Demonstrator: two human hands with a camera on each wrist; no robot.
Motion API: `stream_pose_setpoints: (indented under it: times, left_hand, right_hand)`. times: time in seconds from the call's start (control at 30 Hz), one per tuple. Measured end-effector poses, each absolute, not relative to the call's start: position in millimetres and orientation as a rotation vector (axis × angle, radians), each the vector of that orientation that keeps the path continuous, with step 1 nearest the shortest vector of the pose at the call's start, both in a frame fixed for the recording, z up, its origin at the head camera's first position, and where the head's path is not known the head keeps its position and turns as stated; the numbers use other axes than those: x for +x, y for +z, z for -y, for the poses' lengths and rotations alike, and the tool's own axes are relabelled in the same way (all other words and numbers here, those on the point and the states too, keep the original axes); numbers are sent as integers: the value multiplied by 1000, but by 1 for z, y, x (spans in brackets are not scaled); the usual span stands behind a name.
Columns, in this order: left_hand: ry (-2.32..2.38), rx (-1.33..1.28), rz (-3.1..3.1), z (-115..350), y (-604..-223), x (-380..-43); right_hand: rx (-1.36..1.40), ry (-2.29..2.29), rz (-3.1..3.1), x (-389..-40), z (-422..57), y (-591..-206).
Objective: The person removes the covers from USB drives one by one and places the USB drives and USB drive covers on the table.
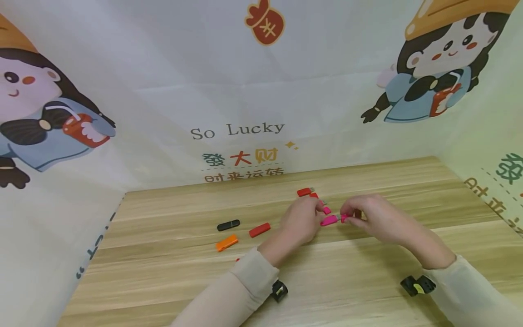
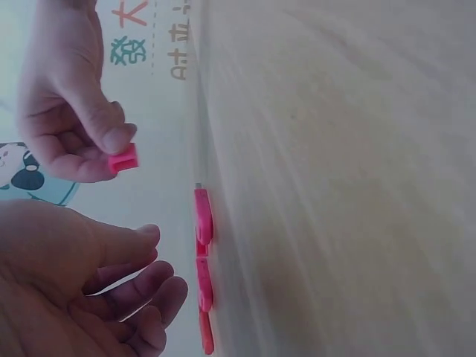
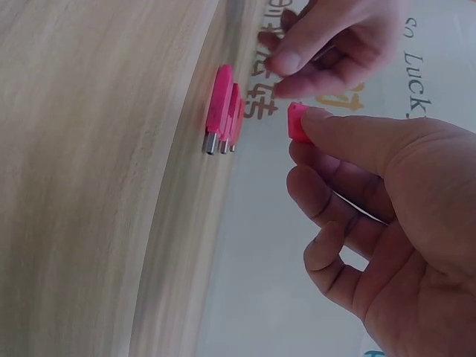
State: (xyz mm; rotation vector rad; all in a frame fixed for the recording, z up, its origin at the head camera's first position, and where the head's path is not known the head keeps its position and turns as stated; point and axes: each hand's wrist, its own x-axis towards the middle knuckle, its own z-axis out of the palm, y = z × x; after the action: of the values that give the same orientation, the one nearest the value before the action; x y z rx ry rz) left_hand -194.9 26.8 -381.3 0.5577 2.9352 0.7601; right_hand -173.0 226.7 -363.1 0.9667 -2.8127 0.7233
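Note:
My right hand (image 1: 377,220) pinches a small pink USB stick cap (image 3: 297,123) between thumb and fingertips, raised off the table in both wrist views. Just left of it lies an uncapped pink USB stick (image 1: 328,220), its metal plug pointing right. My left hand (image 1: 299,221) hovers by that stick with fingers loosely bent and a gap between thumb and forefinger, holding nothing. Behind the left fingertips is another pink piece (image 1: 327,210), partly covered by the hand. Farther back lies a red USB stick (image 1: 304,192) with its plug bare, a red cap (image 1: 313,195) close by.
Left of my left hand lie a red stick (image 1: 259,230), a black stick (image 1: 228,225) and an orange stick (image 1: 226,243). A red bit (image 1: 238,260) peeks out past the left sleeve. Printed cloth walls (image 1: 163,136) border the wooden table (image 1: 163,281) at back and sides.

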Motion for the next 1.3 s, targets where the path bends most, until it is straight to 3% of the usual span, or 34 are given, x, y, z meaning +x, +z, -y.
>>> stream_pose_setpoints:
  times: [0.67,1.3]
  left_hand:
    - [640,686,-3125,21,-373,-169]
    - [676,639,-3270,72,-367,-154]
  right_hand:
    - [1047,751,2900,-185,-226,-377]
    - [1137,743,2908,-195,-229,-389]
